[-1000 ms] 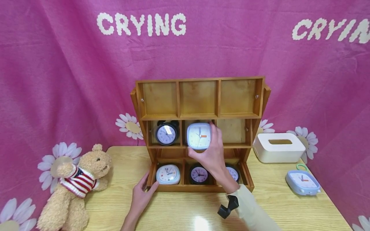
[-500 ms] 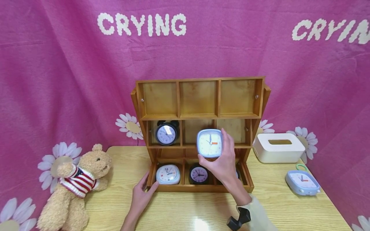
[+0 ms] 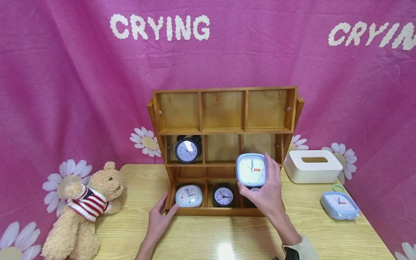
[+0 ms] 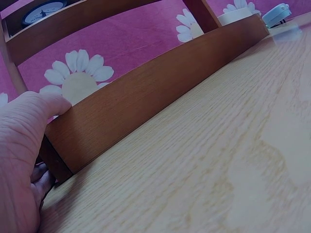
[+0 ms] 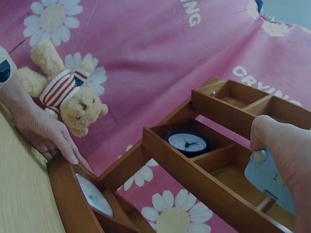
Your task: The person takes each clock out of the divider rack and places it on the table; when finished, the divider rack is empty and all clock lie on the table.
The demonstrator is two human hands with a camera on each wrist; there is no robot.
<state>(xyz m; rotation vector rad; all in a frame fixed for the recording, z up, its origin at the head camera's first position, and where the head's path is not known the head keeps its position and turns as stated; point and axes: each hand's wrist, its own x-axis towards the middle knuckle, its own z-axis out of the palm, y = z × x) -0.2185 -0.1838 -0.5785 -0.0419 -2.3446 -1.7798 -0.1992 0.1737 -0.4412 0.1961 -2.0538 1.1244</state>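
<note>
My right hand [image 3: 268,189] pinches a light blue square alarm clock [image 3: 251,169] between thumb and fingers, its white face with an orange mark turned towards me. It is held in front of the right part of the wooden display shelf [image 3: 224,212]. My left hand [image 3: 158,216] grips the shelf's lower left front corner; in the left wrist view its thumb [image 4: 51,103] lies over the front board's top edge. The bottom tier holds a white clock [image 3: 189,196], a black round clock [image 3: 223,196] and, mostly hidden behind my right hand, another dark clock. A black twin-bell clock [image 3: 187,150] stands in the middle tier's left compartment.
A white tissue box [image 3: 313,166] stands right of the shelf. In front of it lies a blue clock [image 3: 339,206] with a green ring. A teddy bear [image 3: 86,209] leans at the left by the pink curtain [image 3: 247,47].
My right hand has drawn the light blue clock out from the middle tier's centre compartment, moving right, down and towards me. The left hand has stayed at the shelf corner.
</note>
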